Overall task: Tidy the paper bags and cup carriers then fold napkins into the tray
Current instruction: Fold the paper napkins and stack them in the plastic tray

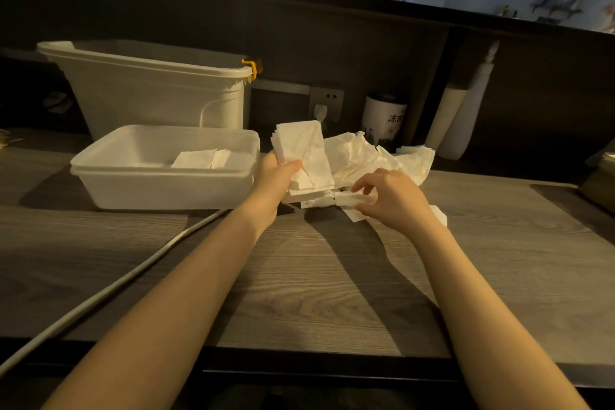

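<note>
The fingers (pixel 294 166) of the left hand (pixel 273 176) are curled round a stack of white folded paper napkins (pixel 301 150), thumb across the front face, so that the stack stands tilted up above the grey wood-grain counter (pixel 299 276). The fingers (pixel 361 185) of the right hand (pixel 389 198) are bent and pinch a small folded white napkin piece (pixel 346 198) that lies low against the counter, just beside the bottom of the held stack.

Behind both hands lies a loose heap of crumpled white napkins (pixel 366 156), touching the counter and reaching toward a white cylindrical canister with dark printed characters (pixel 382 121).

The shallow white translucent plastic tray (pixel 159 176) stands to the left, just beside the left hand. Two folded napkins (pixel 199 158) already lie flat inside it, toward its right half.

Behind the tray stands a tall white plastic bin with a yellow clip (pixel 149 90). A white cable (pixel 100 296) runs across the counter toward the near left edge.

Step in hand, as judged: napkin folding. No paper bags or cup carriers can be made out with certainty, so that earlier part appears finished.

Next move, as judged: join the pinched piece to the stack, square the edges, then carry the stack left over the tray rim and lay it flat beside the napkins already inside. The grip must stay firm enough that the thin layers do not fan apart.
</note>
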`<state>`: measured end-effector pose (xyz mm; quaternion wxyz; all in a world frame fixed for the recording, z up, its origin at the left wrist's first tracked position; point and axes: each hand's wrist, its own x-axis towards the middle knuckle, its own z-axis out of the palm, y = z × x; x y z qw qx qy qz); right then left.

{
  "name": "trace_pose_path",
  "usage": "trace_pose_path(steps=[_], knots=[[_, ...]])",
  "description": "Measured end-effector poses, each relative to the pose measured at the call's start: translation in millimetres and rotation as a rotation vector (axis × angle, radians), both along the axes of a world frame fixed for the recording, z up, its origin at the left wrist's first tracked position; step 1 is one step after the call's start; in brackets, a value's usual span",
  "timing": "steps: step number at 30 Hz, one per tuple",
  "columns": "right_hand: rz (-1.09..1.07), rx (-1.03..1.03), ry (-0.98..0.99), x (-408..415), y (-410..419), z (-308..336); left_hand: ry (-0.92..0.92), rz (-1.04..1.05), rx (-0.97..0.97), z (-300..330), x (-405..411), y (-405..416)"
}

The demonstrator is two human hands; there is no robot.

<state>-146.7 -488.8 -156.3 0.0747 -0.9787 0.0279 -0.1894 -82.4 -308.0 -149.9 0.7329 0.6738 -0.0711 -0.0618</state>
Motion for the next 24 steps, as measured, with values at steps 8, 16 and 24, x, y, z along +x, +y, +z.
trace_pose_path(steps=[8,16,24], knots=[[-0.051,-0.117,-0.08,5.7,-0.5,-6.6,0.004,0.011,0.03,-0.2,0.8,0.0],[0.059,0.719,-0.34,3.9,9.4,10.3,-0.007,0.022,0.097,-0.2,-0.6,0.7],[0.101,1.171,-0.329,-5.7,17.9,22.3,-0.032,-0.105,0.242,-1.0,-5.2,-2.6]])
